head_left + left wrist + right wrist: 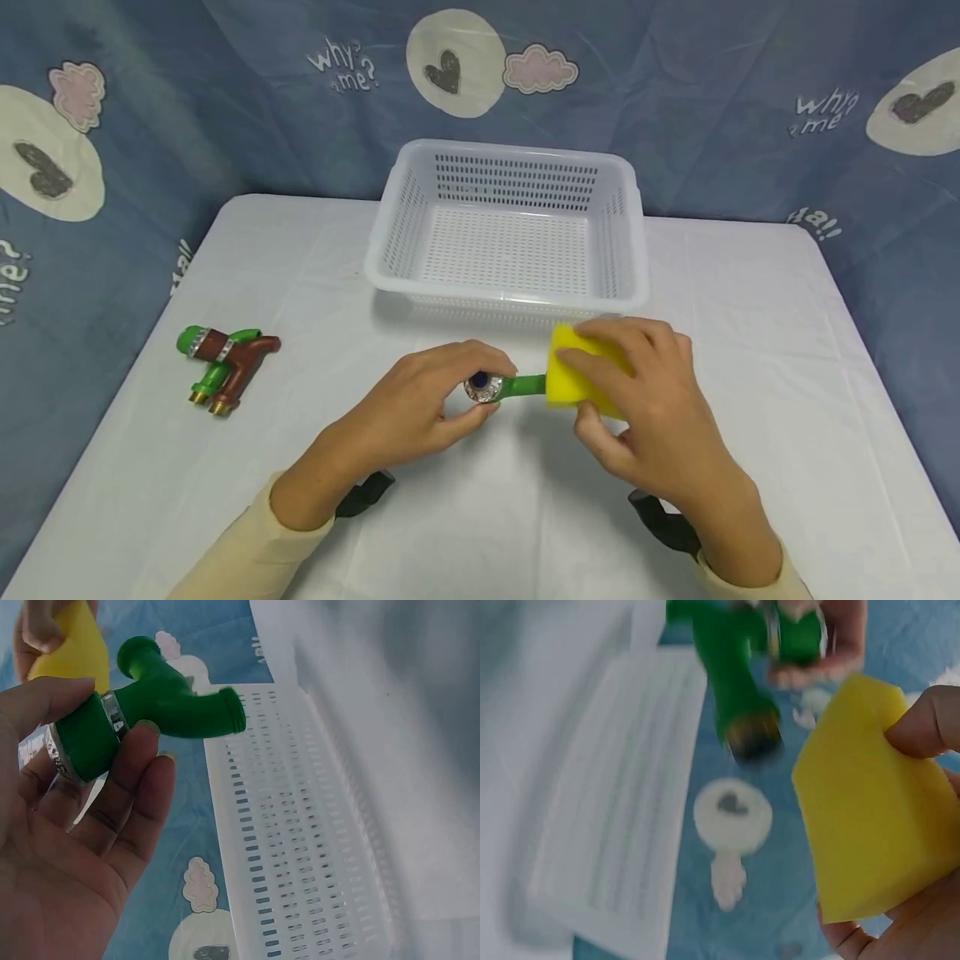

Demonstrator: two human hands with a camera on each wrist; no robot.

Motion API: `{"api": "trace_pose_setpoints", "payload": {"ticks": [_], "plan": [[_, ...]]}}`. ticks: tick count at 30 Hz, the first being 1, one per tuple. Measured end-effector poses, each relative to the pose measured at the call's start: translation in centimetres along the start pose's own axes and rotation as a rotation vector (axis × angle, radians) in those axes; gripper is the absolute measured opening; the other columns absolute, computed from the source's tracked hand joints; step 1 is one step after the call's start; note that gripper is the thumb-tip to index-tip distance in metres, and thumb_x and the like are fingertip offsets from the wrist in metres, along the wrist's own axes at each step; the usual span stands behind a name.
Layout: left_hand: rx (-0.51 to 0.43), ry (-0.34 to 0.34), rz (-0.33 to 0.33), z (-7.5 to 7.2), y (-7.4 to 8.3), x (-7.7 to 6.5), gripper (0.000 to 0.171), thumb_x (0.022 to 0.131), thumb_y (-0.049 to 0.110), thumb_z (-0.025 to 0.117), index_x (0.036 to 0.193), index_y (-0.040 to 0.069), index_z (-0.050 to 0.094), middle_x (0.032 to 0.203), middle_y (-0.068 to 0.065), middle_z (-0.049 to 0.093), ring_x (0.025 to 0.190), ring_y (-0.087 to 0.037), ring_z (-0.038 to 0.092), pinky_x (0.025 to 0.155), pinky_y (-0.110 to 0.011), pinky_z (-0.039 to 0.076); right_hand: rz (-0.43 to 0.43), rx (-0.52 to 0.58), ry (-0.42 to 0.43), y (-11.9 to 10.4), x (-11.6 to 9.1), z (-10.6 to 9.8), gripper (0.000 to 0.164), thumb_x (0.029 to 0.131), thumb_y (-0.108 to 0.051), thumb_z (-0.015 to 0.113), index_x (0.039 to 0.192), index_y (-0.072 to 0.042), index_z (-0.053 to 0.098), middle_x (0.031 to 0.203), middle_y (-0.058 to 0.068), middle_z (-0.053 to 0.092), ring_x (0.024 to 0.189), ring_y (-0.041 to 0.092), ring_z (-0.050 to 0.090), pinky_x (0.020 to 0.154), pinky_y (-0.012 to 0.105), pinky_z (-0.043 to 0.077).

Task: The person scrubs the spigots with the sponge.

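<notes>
My left hand (420, 404) pinches a green faucet (525, 385) by its round knob end, thumb on one side and fingers on the other. A silver band circles the knob, and its end shows a dark blue centre. In the left wrist view, the faucet's spout (217, 712) points away from the palm. My right hand (667, 417) grips a thick yellow sponge (562, 390) between thumb and fingers. From the head, the sponge overlaps the far end of the faucet; in the right wrist view, a gap shows between the sponge (877, 810) and the faucet's brass-coloured end (754, 735).
A white perforated plastic basket (506, 296) stands at the back middle of the white-covered table (750, 333). Two more faucets lie crossed at the left, a brown one (243, 367) over a green one (213, 379). A blue printed cloth (675, 100) hangs behind.
</notes>
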State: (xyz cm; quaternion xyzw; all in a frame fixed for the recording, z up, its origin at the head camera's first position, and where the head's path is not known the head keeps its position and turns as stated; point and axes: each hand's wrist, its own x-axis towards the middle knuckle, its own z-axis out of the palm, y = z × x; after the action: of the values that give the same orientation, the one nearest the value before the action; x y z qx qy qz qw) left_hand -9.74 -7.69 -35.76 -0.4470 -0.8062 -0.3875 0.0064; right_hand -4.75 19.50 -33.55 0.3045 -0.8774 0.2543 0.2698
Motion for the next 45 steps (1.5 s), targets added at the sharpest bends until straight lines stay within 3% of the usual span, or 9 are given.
{"api": "trace_pose_setpoints", "payload": {"ticks": [4, 9, 19, 24, 30, 36, 39, 45], "plan": [[-0.022, -0.005, 0.01, 0.0, -0.1, 0.0, 0.027, 0.096, 0.006, 0.075, 0.119, 0.017, 0.067, 0.128, 0.006, 0.06, 0.103, -0.006, 0.06, 0.088, -0.023, 0.054, -0.047, 0.024, -0.056, -0.6, 0.0, 0.9, 0.037, 0.083, -0.016, 0.057, 0.114, -0.009, 0.076, 0.127, 0.014, 0.066, 0.111, 0.038, 0.054, 0.079, 0.051, 0.036], [-0.007, 0.004, 0.02, 0.0, -0.2, 0.0, 0.025, 0.096, 0.005, 0.075, 0.117, 0.018, 0.068, 0.127, 0.003, 0.057, 0.096, -0.007, 0.061, 0.081, -0.02, 0.054, 0.003, -0.012, -0.096, -0.2, -0.2, 0.8, 0.037, 0.083, -0.017, 0.058, 0.114, -0.01, 0.077, 0.126, 0.013, 0.066, 0.11, 0.037, 0.055, 0.077, 0.051, 0.036], [0.01, 0.025, -0.014, 0.0, -0.1, 0.1, 0.027, 0.093, 0.003, 0.078, 0.115, 0.018, 0.07, 0.126, 0.003, 0.057, 0.095, -0.007, 0.061, 0.08, -0.02, 0.055, 0.06, -0.046, -0.065, 1.1, -0.5, -0.7, 0.04, 0.083, -0.018, 0.059, 0.118, -0.008, 0.077, 0.128, 0.016, 0.065, 0.106, 0.041, 0.053, 0.074, 0.049, 0.032], [0.007, 0.031, 0.008, 0.0, -0.1, 0.3, 0.027, 0.093, 0.003, 0.078, 0.115, 0.017, 0.069, 0.127, 0.003, 0.057, 0.097, -0.007, 0.061, 0.082, -0.02, 0.055, 0.105, 0.038, -0.043, 1.2, -0.5, -0.9, 0.044, 0.085, -0.02, 0.065, 0.126, -0.009, 0.073, 0.132, 0.015, 0.063, 0.11, 0.038, 0.052, 0.079, 0.049, 0.033], [-0.08, 0.005, 0.05, 0.2, 0.0, 0.3, 0.037, 0.092, -0.002, 0.078, 0.121, 0.013, 0.061, 0.129, 0.001, 0.057, 0.102, -0.008, 0.058, 0.087, -0.021, 0.053, 0.132, 0.161, -0.072, 1.0, -0.3, -0.4, 0.042, 0.088, -0.014, 0.07, 0.13, -0.01, 0.072, 0.139, 0.013, 0.059, 0.121, 0.035, 0.049, 0.093, 0.046, 0.041], [-0.104, -0.022, 0.045, 0.1, 0.3, 0.2, 0.039, 0.092, -0.002, 0.078, 0.123, 0.014, 0.062, 0.131, 0.0, 0.056, 0.113, -0.012, 0.06, 0.095, -0.024, 0.054, 0.093, 0.232, -0.168, 1.0, -0.3, 0.0, 0.038, 0.089, -0.011, 0.067, 0.126, -0.012, 0.075, 0.139, 0.011, 0.06, 0.123, 0.032, 0.048, 0.1, 0.047, 0.039], [-0.112, -0.035, 0.038, 0.1, 0.4, 0.1, 0.038, 0.092, -0.002, 0.079, 0.122, 0.015, 0.063, 0.131, 0.0, 0.056, 0.114, -0.011, 0.06, 0.095, -0.023, 0.054, 0.084, 0.238, -0.204, 1.2, -0.4, -0.2, 0.035, 0.088, -0.01, 0.065, 0.12, -0.012, 0.078, 0.134, 0.008, 0.063, 0.119, 0.028, 0.049, 0.098, 0.044, 0.039], [-0.124, -0.036, 0.035, -0.1, 0.4, 0.1, 0.036, 0.091, -0.004, 0.077, 0.118, 0.016, 0.065, 0.132, 0.0, 0.057, 0.112, -0.011, 0.061, 0.092, -0.024, 0.054, 0.108, 0.216, -0.189, 1.8, -0.7, -1.4, 0.032, 0.082, -0.005, 0.063, 0.108, -0.012, 0.08, 0.126, 0.004, 0.066, 0.114, 0.026, 0.051, 0.093, 0.041, 0.038]]}}
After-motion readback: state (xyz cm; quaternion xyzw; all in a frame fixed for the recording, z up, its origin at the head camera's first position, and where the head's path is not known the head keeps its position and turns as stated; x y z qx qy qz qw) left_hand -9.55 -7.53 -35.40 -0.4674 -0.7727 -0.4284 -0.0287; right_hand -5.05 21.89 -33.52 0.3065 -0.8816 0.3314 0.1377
